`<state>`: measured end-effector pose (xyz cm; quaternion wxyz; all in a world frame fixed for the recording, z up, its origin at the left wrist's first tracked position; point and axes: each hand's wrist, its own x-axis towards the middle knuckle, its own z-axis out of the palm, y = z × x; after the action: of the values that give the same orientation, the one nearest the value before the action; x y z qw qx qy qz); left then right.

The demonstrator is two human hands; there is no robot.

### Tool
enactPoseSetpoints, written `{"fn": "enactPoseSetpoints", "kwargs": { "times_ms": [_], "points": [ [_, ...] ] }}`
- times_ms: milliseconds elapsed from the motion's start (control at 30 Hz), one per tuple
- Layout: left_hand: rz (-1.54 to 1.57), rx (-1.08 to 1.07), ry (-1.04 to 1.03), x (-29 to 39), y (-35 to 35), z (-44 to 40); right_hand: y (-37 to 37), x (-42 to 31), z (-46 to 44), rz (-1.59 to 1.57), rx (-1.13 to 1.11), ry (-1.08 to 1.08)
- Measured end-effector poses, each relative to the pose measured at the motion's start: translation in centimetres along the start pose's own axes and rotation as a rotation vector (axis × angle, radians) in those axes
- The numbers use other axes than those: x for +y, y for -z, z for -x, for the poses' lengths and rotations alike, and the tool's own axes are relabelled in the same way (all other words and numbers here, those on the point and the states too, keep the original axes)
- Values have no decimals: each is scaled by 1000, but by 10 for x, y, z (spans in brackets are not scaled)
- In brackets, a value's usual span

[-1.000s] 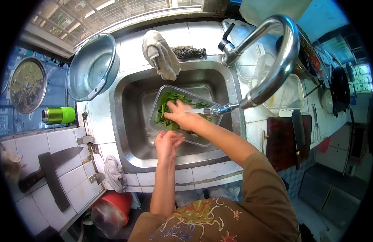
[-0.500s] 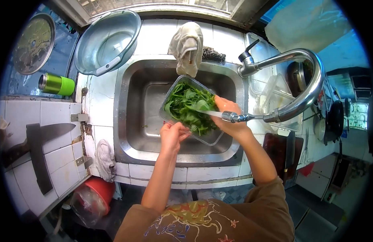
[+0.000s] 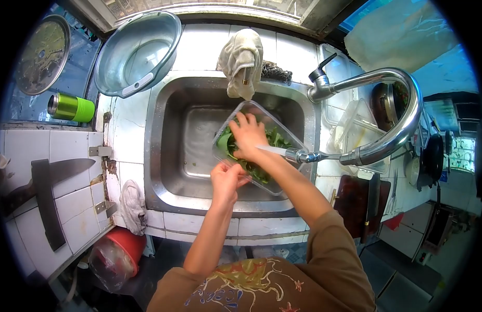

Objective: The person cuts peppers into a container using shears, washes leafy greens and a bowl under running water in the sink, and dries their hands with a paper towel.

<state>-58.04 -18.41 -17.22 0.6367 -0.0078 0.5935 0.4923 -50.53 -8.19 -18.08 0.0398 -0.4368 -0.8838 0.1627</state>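
Observation:
A clear plastic container [image 3: 289, 131] filled with leafy greens [image 3: 275, 138] is held at a slant over the steel sink [image 3: 181, 125]. My left hand [image 3: 228, 180] grips its near-left edge, with the fingers curled at the rim. On top of the leaves lies my right hand [image 3: 250, 136], palm down and fingers spread, hiding part of them. Water runs from the faucet [image 3: 407, 86] toward the right wrist and the container. Its spout [image 3: 302, 156] sits just over my right forearm.
A cloth [image 3: 242, 57] hangs over something upright behind the sink. Back left stands a grey-blue basin [image 3: 139, 57], with a green bottle [image 3: 72, 107] beside it. A cleaver and a knife [image 3: 69, 174] are at the left, a cutting board [image 3: 350, 200] with another knife [image 3: 372, 200] at the right.
My right hand has left the container's right side and moved left onto the greens, fingers spreading. The container has shifted slightly right; my left hand stays at its near edge.

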Motion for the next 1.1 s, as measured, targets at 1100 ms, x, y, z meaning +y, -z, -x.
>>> {"fn": "enactPoseSetpoints", "kwargs": {
  "times_ms": [1100],
  "points": [
    [84,25,13,2,15,3,23,-4,51,-116,-84,-17]
  ]
}}
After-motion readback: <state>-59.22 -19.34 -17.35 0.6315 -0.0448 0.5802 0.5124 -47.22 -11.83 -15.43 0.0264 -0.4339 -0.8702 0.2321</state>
